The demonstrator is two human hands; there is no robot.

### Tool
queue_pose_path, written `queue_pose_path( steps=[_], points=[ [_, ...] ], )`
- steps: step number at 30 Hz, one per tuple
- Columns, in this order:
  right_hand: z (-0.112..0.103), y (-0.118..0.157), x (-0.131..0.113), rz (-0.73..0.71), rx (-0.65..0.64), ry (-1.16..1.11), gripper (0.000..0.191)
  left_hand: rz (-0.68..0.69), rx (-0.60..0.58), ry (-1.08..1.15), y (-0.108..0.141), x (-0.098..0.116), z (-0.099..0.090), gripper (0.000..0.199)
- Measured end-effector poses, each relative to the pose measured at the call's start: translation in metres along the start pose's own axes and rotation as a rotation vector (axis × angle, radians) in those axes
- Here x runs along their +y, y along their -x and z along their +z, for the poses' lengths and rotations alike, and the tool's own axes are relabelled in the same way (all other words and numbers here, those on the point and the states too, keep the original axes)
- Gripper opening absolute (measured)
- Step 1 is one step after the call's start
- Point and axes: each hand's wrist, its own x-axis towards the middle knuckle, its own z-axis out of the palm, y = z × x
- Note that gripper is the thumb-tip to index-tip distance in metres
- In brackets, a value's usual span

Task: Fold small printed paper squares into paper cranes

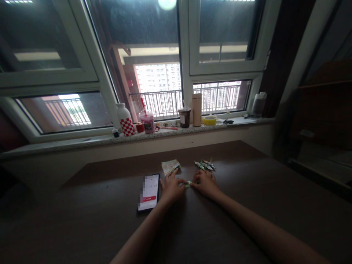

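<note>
Forearms (148, 228), two, bare, above brown table (99, 187): left hand (173, 187) and right hand (205, 184) pinch one small greenish paper piece (188, 184).

Phone (149, 193) blocks left; right tabletop (277, 205) open.

On the table (247, 216), the paper stack (169, 167) lies near the far edge, and the folded pieces (205, 165) are at its right, near the same edge. The phone (148, 192) lies nearer, to the left. Between the left hand (173, 187) and the right hand (205, 183) is the small strip (188, 184). Behind the far edge, on the sill (162, 134), are, from left, the bottle (125, 121), two cups, the flask (197, 110) and the tape roll (209, 120).
</note>
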Motion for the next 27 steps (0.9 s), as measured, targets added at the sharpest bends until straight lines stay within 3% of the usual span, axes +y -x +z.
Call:
queue_pose_path(
  steps=[5, 18, 27],
  points=[
    [-0.0002, -0.0005, -0.0008, 0.01, -0.008, -0.005, 0.017, 0.031, 0.094, -0.027, -0.0027, 0.0041, 0.0056, 0.013],
    [0.0, -0.0025, 0.0077, -0.021, -0.056, 0.009, 0.019, 0.089, 0.124, -0.035, 0.0027, 0.0035, 0.0101, 0.007],
    [0.0026, -0.0008, 0.0076, -0.026, 0.003, 0.003, 0.017, 0.068, 0.101, -0.056, 0.0034, 0.0038, 0.0102, 0.009]
  ],
)
